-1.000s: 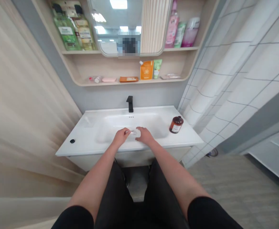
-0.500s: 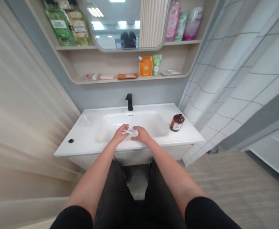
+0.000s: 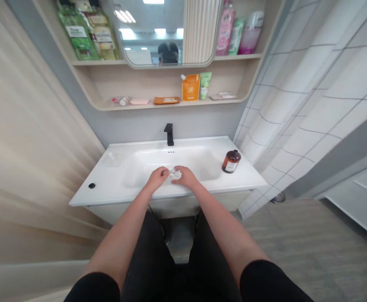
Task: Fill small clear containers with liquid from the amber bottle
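Over the front of the white sink basin (image 3: 139,161), both hands are on a small crumpled white item (image 3: 175,174), thin like tissue or film; I cannot make out its exact kind. My left hand (image 3: 157,178) pinches its left side between thumb and fingers. On the other side, my right hand (image 3: 185,177) is closed round the bulk of it. Behind the hands, a black faucet (image 3: 169,134) stands at the back rim of the sink.
An amber bottle with a black neck (image 3: 231,161) stands on the right of the countertop. To the left lies a small black cap-like piece (image 3: 91,185). Above hangs a mirror cabinet (image 3: 171,107) holding bottles, an orange pouch (image 3: 190,87) and a green tube (image 3: 205,85). Curtains flank both sides.
My left hand's fingers have closed in from a more spread pose to a pinch on the white item. My right hand has stayed nearly in place. The view has shifted very slightly.
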A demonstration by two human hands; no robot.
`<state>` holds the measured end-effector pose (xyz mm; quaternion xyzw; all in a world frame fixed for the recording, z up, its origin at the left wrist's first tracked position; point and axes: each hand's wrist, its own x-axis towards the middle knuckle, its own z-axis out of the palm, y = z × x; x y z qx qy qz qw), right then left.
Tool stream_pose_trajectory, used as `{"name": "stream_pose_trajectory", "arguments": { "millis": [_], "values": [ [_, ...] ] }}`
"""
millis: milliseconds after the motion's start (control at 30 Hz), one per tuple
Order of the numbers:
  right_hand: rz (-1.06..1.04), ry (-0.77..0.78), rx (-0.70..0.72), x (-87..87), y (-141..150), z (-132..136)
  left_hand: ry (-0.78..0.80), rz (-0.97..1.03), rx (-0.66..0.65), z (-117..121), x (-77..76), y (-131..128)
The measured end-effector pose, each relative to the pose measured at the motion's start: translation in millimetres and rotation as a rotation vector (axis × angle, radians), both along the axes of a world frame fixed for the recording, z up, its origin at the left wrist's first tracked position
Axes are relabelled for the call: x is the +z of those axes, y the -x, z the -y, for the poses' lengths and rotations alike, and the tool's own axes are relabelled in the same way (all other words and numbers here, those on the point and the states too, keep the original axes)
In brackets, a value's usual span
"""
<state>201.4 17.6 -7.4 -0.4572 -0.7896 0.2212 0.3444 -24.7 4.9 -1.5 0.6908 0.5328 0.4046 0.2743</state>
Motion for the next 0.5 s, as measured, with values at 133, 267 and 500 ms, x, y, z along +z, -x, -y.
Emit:
{"name": "stream_pose_trajectory", "arguments": {
  "millis": [133,267,500],
  "values": [
    [-0.008,0.006,0.018,1.3,-0.1,0.2,-0.013,0.091,-0.083,-0.2,-0.8,1.6],
    [-0.002,0.014,0.008,2.2,0.0,1.0,0.052,0.018,0.014,1.0,-1.0,0.2],
    [-0.008,0.023,0.001,0.9,0.3,0.6,0.021,-0.019,-0.036,5.2,4.3,-3.6]
  ]
}}
